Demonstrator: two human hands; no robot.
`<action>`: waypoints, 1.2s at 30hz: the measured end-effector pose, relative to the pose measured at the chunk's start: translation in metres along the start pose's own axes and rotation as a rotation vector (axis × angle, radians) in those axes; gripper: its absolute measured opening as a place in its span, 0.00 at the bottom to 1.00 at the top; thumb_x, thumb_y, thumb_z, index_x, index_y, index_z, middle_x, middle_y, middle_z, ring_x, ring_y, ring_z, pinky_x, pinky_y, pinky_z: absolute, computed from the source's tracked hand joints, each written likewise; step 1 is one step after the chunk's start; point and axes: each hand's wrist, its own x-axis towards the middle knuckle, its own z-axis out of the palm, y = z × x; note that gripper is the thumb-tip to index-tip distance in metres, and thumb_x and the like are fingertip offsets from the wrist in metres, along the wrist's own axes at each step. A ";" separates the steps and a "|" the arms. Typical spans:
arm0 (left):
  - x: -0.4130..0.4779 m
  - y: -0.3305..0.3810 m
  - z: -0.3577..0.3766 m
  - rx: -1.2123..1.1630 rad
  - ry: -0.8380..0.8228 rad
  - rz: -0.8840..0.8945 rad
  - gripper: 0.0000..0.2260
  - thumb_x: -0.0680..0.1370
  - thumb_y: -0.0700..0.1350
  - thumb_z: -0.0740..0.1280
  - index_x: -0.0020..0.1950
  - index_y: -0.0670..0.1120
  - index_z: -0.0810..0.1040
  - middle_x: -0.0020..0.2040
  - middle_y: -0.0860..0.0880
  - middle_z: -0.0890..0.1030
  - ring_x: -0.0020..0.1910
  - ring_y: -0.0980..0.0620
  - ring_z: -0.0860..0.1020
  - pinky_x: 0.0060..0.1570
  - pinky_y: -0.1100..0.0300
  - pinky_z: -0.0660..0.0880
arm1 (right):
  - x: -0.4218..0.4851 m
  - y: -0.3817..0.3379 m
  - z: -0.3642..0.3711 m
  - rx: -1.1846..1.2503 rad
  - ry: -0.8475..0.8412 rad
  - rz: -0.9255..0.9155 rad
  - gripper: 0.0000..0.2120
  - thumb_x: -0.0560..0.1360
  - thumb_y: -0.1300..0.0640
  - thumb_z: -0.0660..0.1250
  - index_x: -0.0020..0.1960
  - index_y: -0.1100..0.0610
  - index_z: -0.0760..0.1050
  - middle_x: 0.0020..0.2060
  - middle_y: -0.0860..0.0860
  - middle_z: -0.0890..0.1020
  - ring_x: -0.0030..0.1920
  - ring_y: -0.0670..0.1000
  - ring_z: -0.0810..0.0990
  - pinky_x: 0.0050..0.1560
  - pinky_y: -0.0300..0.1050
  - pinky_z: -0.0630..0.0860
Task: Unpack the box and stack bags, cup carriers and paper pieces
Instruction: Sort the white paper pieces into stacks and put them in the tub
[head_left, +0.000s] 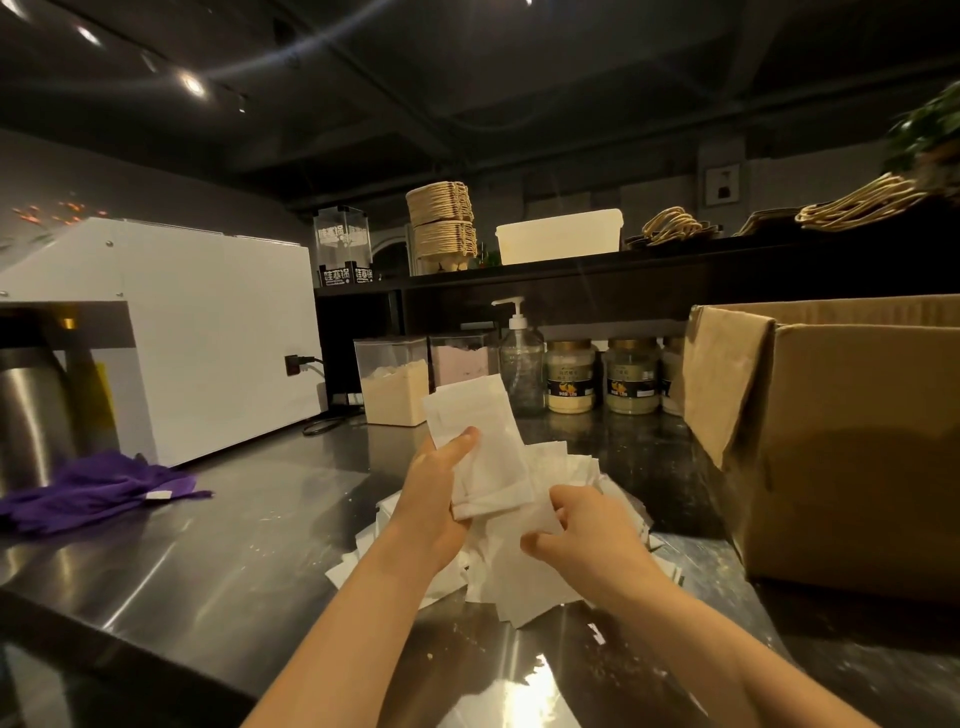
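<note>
Two hands meet over the steel counter (218, 561). The left hand (441, 488) grips a neat sheaf of white paper pieces (483, 441), thumb laid across its face and the fingers behind it out of my sight, holding it tilted up off the surface. The right hand (582, 530), at four o'clock of the sheaf, pinches the edge of one loose sheet (537, 517) between thumb and curled fingers. Under both lies a scattered pile of more paper (519, 577), flat on the counter. At three o'clock of the pile stands the open cardboard box (841, 441), near but apart. Up on the shelf (571, 270) at twelve o'clock sit stacked cup carriers (441, 223), and toward one o'clock paper bags (675, 226) with twine handles. A purple cloth (93, 488) lies at nine o'clock, beside a white machine (218, 338)
</note>
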 end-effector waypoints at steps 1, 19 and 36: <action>0.000 0.001 0.000 -0.016 0.013 0.020 0.09 0.80 0.42 0.64 0.60 0.50 0.75 0.51 0.43 0.82 0.50 0.42 0.80 0.44 0.47 0.79 | 0.001 0.000 -0.003 0.056 0.006 0.007 0.07 0.75 0.54 0.69 0.48 0.51 0.71 0.50 0.49 0.79 0.49 0.48 0.79 0.43 0.36 0.75; -0.005 -0.003 0.000 0.034 -0.243 -0.069 0.18 0.77 0.45 0.65 0.67 0.51 0.75 0.56 0.42 0.81 0.51 0.43 0.81 0.40 0.52 0.80 | -0.003 -0.024 -0.044 0.941 -0.052 0.015 0.12 0.76 0.62 0.64 0.57 0.49 0.76 0.50 0.50 0.79 0.46 0.53 0.76 0.37 0.41 0.74; -0.004 -0.002 0.005 -0.005 -0.295 -0.154 0.19 0.82 0.58 0.54 0.64 0.51 0.76 0.56 0.42 0.83 0.52 0.42 0.83 0.49 0.45 0.81 | 0.005 -0.008 -0.028 0.735 0.009 0.131 0.12 0.75 0.61 0.69 0.58 0.56 0.75 0.52 0.52 0.80 0.51 0.53 0.79 0.49 0.46 0.78</action>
